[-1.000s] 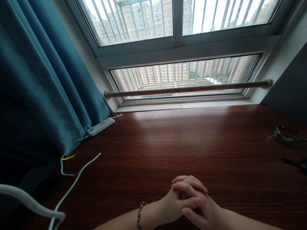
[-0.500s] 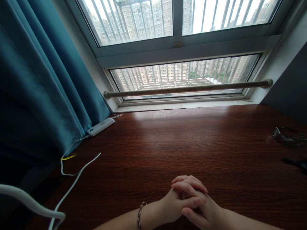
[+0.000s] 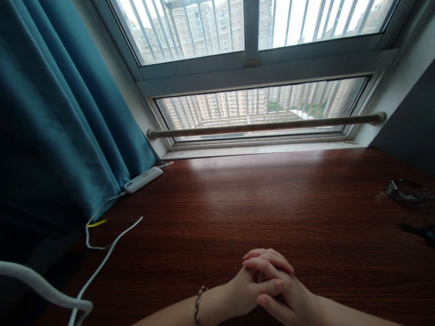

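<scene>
My left hand (image 3: 243,290) and my right hand (image 3: 295,296) are clasped together at the bottom middle of the view, over the brown wooden tabletop (image 3: 265,203). Their fingers interlace, and the two thumbs lie close to each other on the near side. I see no object in either hand, though the space between the palms is hidden. A braided bracelet (image 3: 198,305) circles my left wrist.
A white oblong device (image 3: 142,179) with a thin cable lies by the blue curtain (image 3: 84,113). White cables (image 3: 105,260) and a yellow strip (image 3: 98,223) are at left. Glasses-like clear object (image 3: 406,192) and a dark item (image 3: 419,232) lie right. A rail (image 3: 265,127) crosses the window.
</scene>
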### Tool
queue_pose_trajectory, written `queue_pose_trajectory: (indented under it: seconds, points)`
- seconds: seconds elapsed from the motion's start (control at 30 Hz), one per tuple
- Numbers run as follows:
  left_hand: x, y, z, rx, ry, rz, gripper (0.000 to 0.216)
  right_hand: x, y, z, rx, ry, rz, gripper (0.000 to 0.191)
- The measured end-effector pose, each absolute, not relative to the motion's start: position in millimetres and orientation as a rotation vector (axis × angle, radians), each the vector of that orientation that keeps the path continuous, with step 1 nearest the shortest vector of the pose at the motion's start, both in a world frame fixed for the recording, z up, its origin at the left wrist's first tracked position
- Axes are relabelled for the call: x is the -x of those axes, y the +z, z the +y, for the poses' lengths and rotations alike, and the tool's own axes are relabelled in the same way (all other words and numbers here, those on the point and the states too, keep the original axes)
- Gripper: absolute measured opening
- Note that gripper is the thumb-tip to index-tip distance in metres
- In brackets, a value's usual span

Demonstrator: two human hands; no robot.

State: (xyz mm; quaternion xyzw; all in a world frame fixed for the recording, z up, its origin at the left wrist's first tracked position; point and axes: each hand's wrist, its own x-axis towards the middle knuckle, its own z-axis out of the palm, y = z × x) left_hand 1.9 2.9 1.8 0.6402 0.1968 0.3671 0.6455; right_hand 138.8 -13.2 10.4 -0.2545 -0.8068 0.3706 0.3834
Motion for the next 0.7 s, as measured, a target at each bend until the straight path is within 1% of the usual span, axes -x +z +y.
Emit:
queue_pose_trajectory:
  seconds: [0.23, 0.7]
  points:
    - [-2.0, 0.2, 3.6, -1.453, 0.831, 0.446, 0.031, -137.7, 11.0, -13.4, 0.662, 0.957, -2.051, 0.043]
    - [-2.1, 1.5, 3.2, -1.444, 0.827, 0.440, 0.030, -138.6, 9.1, -14.4, 0.658, 0.956, -2.048, 0.045]
